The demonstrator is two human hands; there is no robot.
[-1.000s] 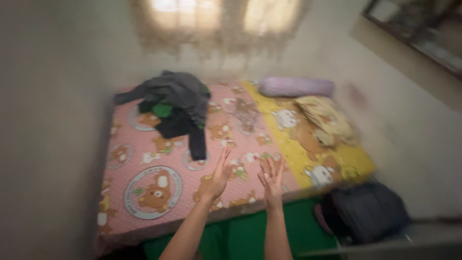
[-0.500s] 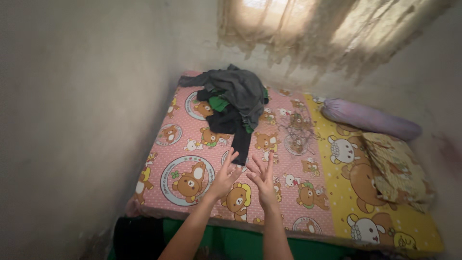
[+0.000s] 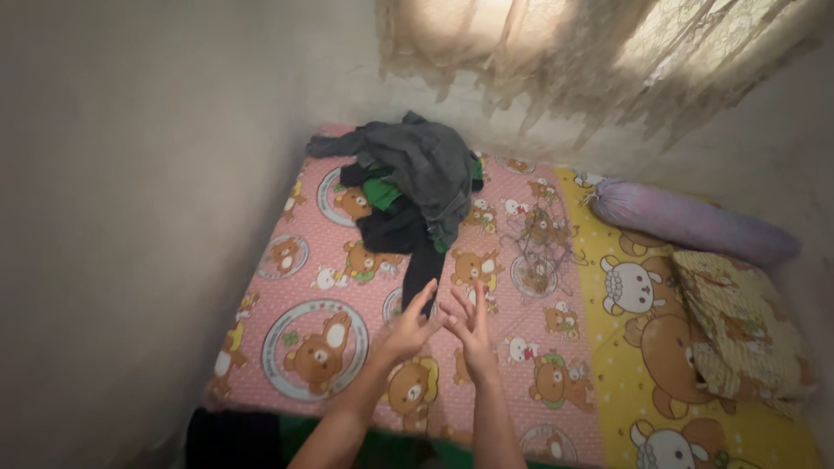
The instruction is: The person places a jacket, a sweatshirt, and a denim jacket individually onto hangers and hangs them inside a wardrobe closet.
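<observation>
My left hand [image 3: 410,326] and my right hand [image 3: 470,323] are raised side by side over the near part of a mattress [image 3: 287,330] with a pink sheet printed with cartoon bears. Both hands have spread fingers and hold nothing; their fingertips almost touch. Just beyond the fingers hangs the dark sleeve end of a pile of clothes [image 3: 408,187], grey, black and green, heaped at the far left of the bed. A tangle of thin wire hangers [image 3: 539,239] lies to the right of the pile.
A yellow sheet with cartoon animals [image 3: 651,347] covers the bed's right side, with a lilac bolster [image 3: 691,221] and a yellow patterned pillow [image 3: 743,334] on it. Bare walls close in at left and back. A lace curtain [image 3: 591,61] hangs over the window.
The view has swung from the room's right side toward the bed and come closer. My hands have drawn nearer to each other and to the clothes pile's dark sleeve.
</observation>
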